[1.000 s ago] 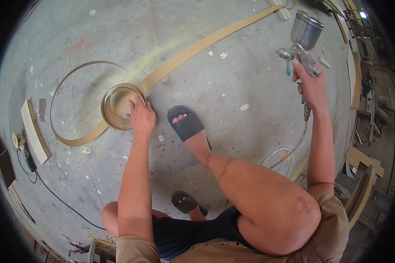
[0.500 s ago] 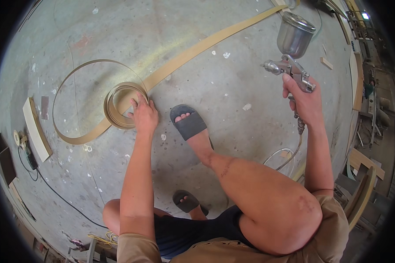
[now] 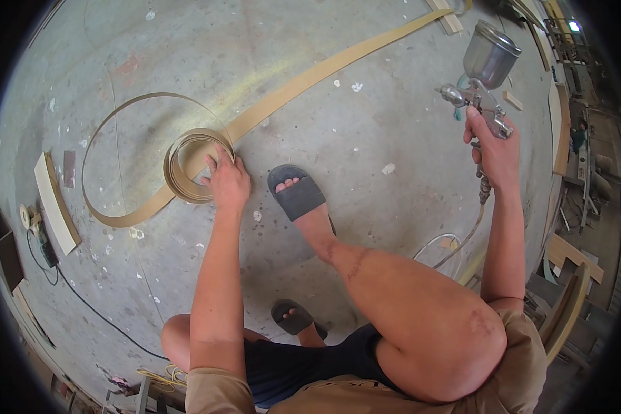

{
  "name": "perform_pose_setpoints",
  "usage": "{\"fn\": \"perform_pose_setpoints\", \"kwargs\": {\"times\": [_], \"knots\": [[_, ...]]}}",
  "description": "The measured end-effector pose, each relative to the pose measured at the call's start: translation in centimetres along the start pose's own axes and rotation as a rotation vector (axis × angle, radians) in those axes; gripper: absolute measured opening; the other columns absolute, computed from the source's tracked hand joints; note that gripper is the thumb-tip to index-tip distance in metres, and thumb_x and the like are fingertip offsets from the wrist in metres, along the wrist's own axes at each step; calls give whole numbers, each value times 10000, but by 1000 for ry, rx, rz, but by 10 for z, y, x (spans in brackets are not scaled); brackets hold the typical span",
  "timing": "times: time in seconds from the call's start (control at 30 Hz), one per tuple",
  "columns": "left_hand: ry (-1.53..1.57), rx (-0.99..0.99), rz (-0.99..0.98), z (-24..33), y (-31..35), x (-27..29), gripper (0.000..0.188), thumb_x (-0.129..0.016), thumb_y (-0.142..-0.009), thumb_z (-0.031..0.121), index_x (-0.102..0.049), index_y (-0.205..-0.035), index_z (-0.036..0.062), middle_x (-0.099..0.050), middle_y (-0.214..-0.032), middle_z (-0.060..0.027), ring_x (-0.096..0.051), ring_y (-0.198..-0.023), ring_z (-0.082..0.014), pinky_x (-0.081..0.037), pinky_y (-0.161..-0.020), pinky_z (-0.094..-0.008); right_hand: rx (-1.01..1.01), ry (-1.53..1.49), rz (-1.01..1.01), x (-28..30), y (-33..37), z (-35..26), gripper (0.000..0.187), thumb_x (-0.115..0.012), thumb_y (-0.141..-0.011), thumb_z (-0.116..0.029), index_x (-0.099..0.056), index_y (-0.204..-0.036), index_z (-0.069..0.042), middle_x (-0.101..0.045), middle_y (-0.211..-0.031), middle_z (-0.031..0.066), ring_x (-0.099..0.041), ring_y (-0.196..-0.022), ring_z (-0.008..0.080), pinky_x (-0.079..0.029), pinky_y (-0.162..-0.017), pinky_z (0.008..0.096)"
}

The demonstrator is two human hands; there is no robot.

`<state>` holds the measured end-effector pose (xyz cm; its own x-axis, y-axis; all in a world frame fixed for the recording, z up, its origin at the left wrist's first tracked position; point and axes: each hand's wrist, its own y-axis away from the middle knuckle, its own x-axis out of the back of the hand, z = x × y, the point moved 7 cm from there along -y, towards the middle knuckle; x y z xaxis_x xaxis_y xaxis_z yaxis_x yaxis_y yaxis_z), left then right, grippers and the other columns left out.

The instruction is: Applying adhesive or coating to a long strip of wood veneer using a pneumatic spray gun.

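At the left, a roll of tan edge banding lies on the concrete floor, with a loose loop of the same strip around its left side. My left hand grips the right wall of the roll, some fingers inside the coil and others over its rim. From the roll a long flat strip stretches to the upper right. My right hand is wrapped around the handle of a metal spray gun, held up off the floor. The gun carries a silver cup on top, and an air hose hangs below it.
My sandalled foot stands right of the roll. A small wooden block lies past the gun. Along the left are a pale board and a corded power tool. Wood pieces and a curved part lie at the right.
My right hand has moved the spray gun to the right, uncovering a wood piece under the strip's far end. My left hand and the roll have stayed almost still.
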<state>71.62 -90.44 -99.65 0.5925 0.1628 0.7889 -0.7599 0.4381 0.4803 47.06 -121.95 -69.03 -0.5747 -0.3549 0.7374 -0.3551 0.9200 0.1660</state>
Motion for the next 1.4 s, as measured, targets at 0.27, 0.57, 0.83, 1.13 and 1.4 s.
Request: {"fn": "perform_pose_setpoints", "kwargs": {"times": [0.27,0.57,0.83,1.13,1.4], "knots": [[-25,1,-4,0,0,-2,621,-437,-1021,276,-252,-1536,-18,-334,-1573,-176,-227,-1484,-394,-189,-1130,-691,6,45,67,13,-22,10,292,-694,-924,-368,-633,-830,-98,-588,-674,-20,-467,-522,32,-335,-427,203],[-31,-16,20,1,0,-3,620,-437,-1020,266,-252,-1527,-41,-350,-1552,-216,-237,-1477,-408,-196,-1124,-694,11,57,141,27,-50,26,343,-715,-905,-381,-626,-828,-59,-586,-659,-4,-460,-510,48,-346,-436,225],[-37,-11,20,-1,-1,-4,623,-439,-1020,268,-250,-1527,-42,-365,-1541,-222,-241,-1473,-419,-200,-1120,-697,35,80,199,39,-75,34,322,-723,-898,-376,-635,-842,-71,-593,-682,-2,-494,-550,50,-358,-444,220],[-45,-16,24,-2,1,-6,626,-437,-1021,270,-243,-1532,-36,-358,-1548,-210,-236,-1476,-410,-204,-1118,-700,21,90,170,36,-74,35,333,-724,-894,-385,-636,-847,-67,-594,-683,-3,-487,-542,50,-358,-444,220],[-51,-13,3,1,0,-3,616,-427,-1024,266,-244,-1536,-23,-315,-1587,-154,-226,-1482,-401,-207,-1115,-704,-15,108,82,19,-48,17,338,-716,-897,-393,-609,-814,-83,-579,-659,-11,-484,-532,44,-355,-437,215]]}}
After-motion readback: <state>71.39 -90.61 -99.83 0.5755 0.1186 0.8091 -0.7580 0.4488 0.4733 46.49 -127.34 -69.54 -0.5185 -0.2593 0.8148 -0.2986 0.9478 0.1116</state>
